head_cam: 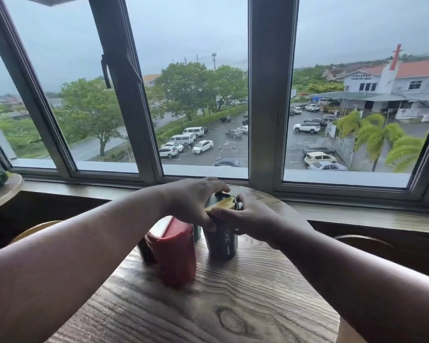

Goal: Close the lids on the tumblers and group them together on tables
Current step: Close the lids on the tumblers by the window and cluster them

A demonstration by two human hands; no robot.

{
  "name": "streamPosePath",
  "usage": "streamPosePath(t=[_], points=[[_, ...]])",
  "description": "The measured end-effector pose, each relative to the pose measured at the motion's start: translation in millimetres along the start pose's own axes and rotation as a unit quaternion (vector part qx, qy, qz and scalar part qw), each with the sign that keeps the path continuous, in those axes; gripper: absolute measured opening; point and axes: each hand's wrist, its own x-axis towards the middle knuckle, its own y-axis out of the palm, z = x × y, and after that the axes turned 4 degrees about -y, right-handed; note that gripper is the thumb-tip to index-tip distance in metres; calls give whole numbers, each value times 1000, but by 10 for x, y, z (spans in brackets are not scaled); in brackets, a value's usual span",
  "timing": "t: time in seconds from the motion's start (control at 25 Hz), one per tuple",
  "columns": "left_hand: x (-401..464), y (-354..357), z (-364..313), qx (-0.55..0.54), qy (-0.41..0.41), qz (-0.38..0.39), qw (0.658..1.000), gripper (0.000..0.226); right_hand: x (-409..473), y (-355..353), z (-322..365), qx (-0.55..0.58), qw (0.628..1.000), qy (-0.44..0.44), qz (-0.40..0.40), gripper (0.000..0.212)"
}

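- Big window behind, car park beyond; round wooden table pushed up against the sill.
- Red tumbler upright on table, nearest the camera, lid apparently down already; partly hides something dark behind it, probably a third tumbler, can't confirm.
- Dark tumbler upright just right of the red one, close but apparently not touching; long axis vertical.
- Left hand curled over the rim from above-left, steadying the top.
- Right hand at the rim from the right, fingers pinching at the lid edge.
- Yellow flip lid tilted, not seated; sits directly between both hands, so closing likely means pressing straight down along the axis.
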Motion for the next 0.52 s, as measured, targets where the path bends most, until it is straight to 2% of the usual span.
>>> streamPosePath(t=[0.16, 0.36, 0.44, 0.52], points=[[19, -33, 141, 2, 41, 11, 999, 101, -9, 92, 81, -6, 1000, 5, -23, 91], [29, 22, 248, -30, 82, 9, 996, 98, -174, 120, 162, 29, 999, 17, -37, 70], [-9, 42, 279, -49, 89, -2, 995, 93, -213, 129, 185, 56, 998, 25, -22, 60], [-92, 10, 355, -85, 91, -34, 992, 88, -217, 123, 190, 63, 997, 35, -12, 60]])
